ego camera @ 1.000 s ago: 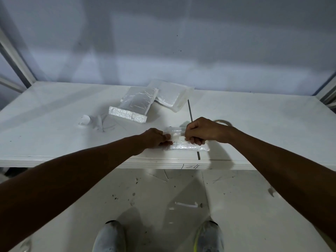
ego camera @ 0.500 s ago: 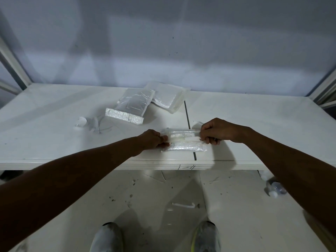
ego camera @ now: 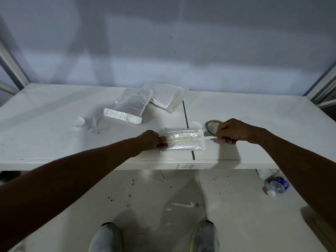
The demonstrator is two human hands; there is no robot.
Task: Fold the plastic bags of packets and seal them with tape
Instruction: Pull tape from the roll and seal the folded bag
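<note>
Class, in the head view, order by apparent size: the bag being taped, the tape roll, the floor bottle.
1. bag being taped
2. bottle and tape roll: near alike, roll partly behind the right hand, unranked.

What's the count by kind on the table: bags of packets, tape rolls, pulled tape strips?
Bags of packets: 3 (bag being taped, folded bag, rear bag)
Tape roll: 1
Tape strip: 1
Total: 5
</note>
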